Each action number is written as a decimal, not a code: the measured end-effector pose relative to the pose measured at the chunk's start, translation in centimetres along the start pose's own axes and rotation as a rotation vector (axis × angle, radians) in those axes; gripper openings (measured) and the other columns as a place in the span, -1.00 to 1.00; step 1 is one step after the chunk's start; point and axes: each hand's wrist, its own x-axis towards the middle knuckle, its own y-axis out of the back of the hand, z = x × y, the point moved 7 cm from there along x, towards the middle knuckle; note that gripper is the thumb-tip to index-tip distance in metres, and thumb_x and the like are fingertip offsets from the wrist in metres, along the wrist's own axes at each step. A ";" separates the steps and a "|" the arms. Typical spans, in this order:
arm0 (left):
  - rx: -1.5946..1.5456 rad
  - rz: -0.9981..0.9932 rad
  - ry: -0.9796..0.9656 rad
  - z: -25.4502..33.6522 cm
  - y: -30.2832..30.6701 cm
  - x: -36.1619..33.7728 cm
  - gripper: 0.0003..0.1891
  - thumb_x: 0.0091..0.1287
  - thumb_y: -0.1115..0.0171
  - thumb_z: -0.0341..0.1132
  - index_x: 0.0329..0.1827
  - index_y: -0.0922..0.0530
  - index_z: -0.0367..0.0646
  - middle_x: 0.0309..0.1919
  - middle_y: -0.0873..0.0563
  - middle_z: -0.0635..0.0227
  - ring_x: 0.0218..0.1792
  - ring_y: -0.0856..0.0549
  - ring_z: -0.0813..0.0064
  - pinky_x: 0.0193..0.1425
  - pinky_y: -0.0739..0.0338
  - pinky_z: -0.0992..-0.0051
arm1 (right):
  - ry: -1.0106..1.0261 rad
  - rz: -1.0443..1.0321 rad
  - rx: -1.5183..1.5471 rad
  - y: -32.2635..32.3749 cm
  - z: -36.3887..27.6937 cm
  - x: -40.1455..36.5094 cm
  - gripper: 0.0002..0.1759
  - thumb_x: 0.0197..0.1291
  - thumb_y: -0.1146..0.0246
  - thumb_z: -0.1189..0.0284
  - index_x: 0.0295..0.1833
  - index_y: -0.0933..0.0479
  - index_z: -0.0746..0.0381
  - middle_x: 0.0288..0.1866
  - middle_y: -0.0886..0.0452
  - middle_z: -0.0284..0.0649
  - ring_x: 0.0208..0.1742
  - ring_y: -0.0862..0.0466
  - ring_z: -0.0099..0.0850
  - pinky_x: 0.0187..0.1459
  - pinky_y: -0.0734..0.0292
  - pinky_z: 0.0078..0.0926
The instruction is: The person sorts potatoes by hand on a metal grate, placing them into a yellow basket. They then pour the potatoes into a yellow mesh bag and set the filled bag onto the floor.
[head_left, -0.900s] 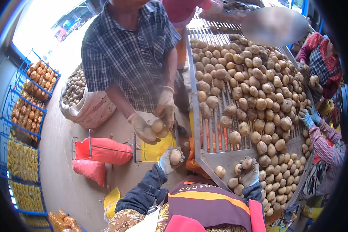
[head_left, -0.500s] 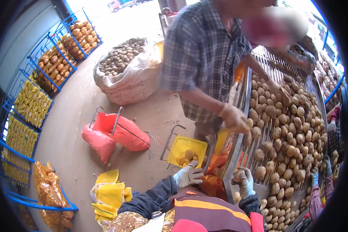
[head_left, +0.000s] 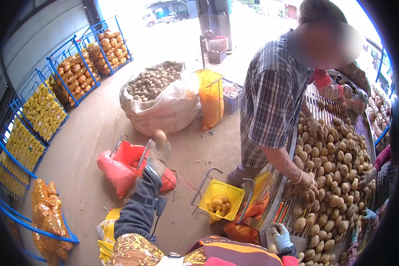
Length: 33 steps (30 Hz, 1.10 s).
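My left hand (head_left: pixel 158 155), gloved and blurred, is stretched out over the red net sack (head_left: pixel 137 155) on its metal frame. A potato (head_left: pixel 160 135) shows at its fingertips; whether it is gripped or just released is unclear. My right hand (head_left: pixel 281 237), in a light glove, rests by the near end of the sorting table (head_left: pixel 267 221), fingers curled, with a potato (head_left: pixel 272 248) just below it. Many potatoes (head_left: pixel 332 177) cover the slatted table. A yellow sack (head_left: pixel 236 199) holding several potatoes hangs open on a frame between my arms.
A person in a plaid shirt (head_left: pixel 275 88) stands across the table, both hands among the potatoes. Other workers' hands reach in from the right. Behind are a big white sack of potatoes (head_left: pixel 164 106), a yellow-orange sack (head_left: pixel 211 97) and blue racks (head_left: pixel 82 91) with filled sacks.
My left hand has swung from beside the yellow sack out over the red sack. My right hand has lowered and no longer shows a potato in it. The view has tilted up; more potatoes show in the yellow sack.
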 end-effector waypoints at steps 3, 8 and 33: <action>0.064 0.240 -0.171 3.3 -6.2 1.9 -0.51 0.50 0.02 0.06 0.29 -0.40 -0.10 0.13 -0.62 0.24 0.09 -0.65 0.31 0.15 -0.59 0.29 | -0.046 0.139 0.025 2.8 4.2 -1.1 -0.78 0.35 -0.19 0.45 0.04 -0.54 0.31 -0.20 -0.63 -0.33 -0.18 -0.56 -0.58 -0.11 -0.51 -0.61; 0.664 -0.350 0.553 -14.4 -12.4 -4.3 -0.49 0.45 -0.10 0.02 0.33 -0.39 -0.08 0.15 -0.61 0.24 0.08 -0.65 0.20 0.12 -0.55 0.17 | -0.107 0.405 0.102 5.1 3.6 -7.6 -0.81 0.34 -0.19 0.49 0.02 -0.57 0.28 -0.20 -0.65 -0.30 -0.16 -0.57 -0.60 -0.09 -0.51 -0.60; 0.965 -1.111 0.980 -38.4 -23.4 -31.8 -0.57 0.47 -0.11 -0.16 0.31 -0.40 -0.18 0.03 -0.67 0.20 -0.07 -0.71 0.37 -0.10 -0.64 0.41 | -0.509 0.705 -0.440 14.5 20.0 -41.8 -0.57 0.31 -0.11 0.16 0.17 -0.50 0.18 0.12 -0.57 -0.01 0.17 -0.55 -0.05 0.18 -0.45 -0.13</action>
